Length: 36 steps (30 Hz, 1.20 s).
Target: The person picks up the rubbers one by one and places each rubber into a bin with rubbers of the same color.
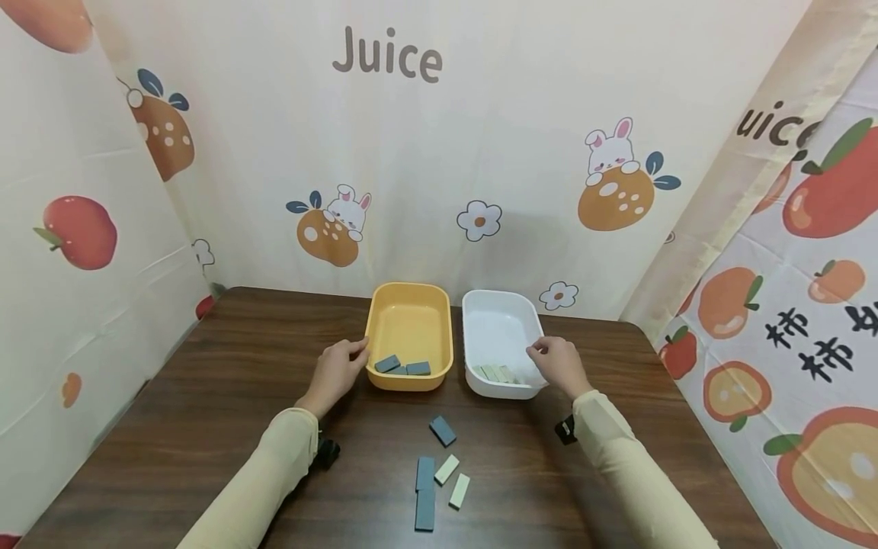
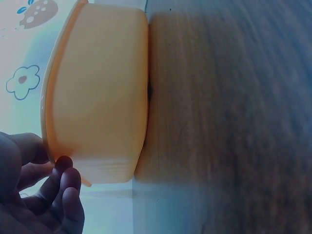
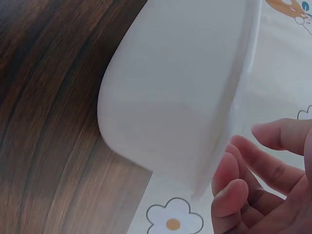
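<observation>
From my head feed I get soft, even light, though I can't pin down its source. The cloth backdrop (image 1: pixel 418 145) looks bright, the brown tabletop (image 1: pixel 240 381) much dimmer with a faint sheen. Wide-angle stretch tilts the side walls outward, and pale blocks (image 1: pixel 497 374) nearly wash out inside the white tray (image 1: pixel 504 324). My left wrist picture is hazy and blue-tinted: the left hand (image 2: pixel 31 207) sits dark against glare, and wood grain smears beyond the yellow tray (image 2: pixel 102 92). My right wrist picture is more neutral, with gentle shading on the right hand (image 3: pixel 270 202).
</observation>
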Motion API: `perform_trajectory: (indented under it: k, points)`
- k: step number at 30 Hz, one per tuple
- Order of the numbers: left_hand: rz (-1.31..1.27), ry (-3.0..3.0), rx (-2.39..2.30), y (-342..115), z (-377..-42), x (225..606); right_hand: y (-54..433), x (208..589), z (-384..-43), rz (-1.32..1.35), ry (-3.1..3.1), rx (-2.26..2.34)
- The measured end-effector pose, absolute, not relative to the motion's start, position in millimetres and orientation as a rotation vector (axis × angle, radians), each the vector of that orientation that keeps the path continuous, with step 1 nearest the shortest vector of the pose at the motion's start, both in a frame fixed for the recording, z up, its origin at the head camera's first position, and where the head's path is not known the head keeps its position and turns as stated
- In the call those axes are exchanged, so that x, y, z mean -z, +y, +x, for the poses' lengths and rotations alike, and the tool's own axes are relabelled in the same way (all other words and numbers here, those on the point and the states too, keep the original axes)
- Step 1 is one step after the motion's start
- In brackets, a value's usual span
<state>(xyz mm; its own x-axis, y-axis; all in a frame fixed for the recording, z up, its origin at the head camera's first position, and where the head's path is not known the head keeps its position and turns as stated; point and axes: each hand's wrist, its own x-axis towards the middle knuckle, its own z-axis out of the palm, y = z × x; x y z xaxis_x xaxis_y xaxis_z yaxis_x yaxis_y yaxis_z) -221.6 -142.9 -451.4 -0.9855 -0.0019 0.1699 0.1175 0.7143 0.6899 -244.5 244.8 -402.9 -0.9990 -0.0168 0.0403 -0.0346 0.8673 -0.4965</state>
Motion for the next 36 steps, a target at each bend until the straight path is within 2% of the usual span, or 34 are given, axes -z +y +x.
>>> perform_trajectory:
  k: [17, 36]
  points:
    - [-0.073, -2.767, 1.128, -143.9, -224.9, 455.1, 275.0, 421.2, -235.1, -0.110, -2.911, -0.906]
    - [-0.064, -2.750, 1.138, -142.5, -223.3, 455.4, 279.5, 435.3, -229.2, -0.147, -2.934, -0.998]
